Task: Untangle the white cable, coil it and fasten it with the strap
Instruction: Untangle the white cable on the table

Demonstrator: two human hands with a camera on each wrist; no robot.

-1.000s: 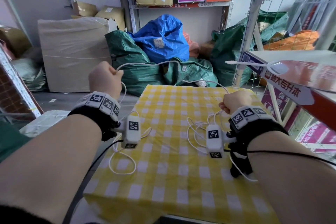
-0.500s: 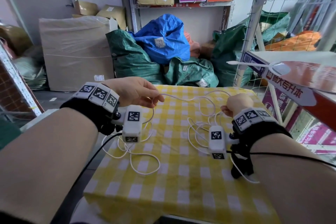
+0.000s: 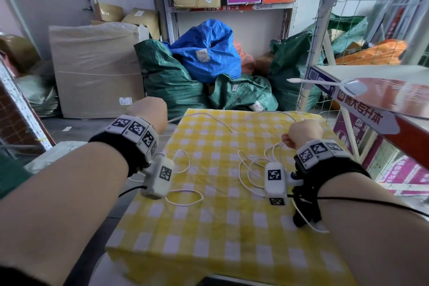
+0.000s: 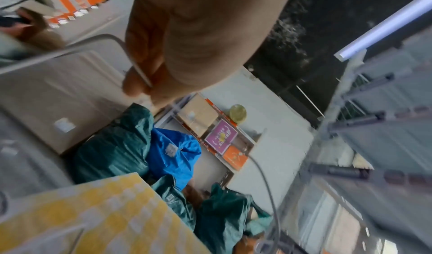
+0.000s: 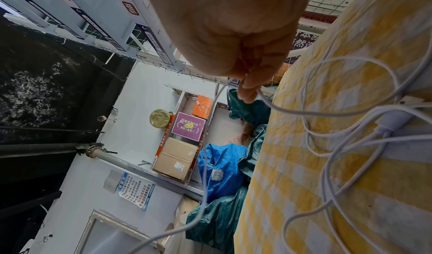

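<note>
A thin white cable [image 3: 251, 170] lies in loose loops on the yellow checked tablecloth [image 3: 220, 227]. More slack curls near the left edge [image 3: 185, 197]. My left hand [image 3: 148, 111] is a fist just past the table's far left corner. It pinches one strand [image 4: 140, 73], which runs right across the cloth. My right hand [image 3: 301, 131] hovers over the right side and pinches the cable [image 5: 261, 97] between thumb and fingers. Below it, a white connector [image 5: 392, 121] rests among the loops. From the head view, both hands' fingertips are hidden.
Green and blue sacks [image 3: 209, 53] are piled behind the table. A large wrapped box [image 3: 97, 69] stands at the back left. A metal mesh rack [image 3: 325, 53] crowds the right side, and a red fan [image 3: 383, 95] juts from its shelf.
My left hand swung from over the table's middle out to the far left corner, drawing a strand taut behind it. The right hand has barely moved.
</note>
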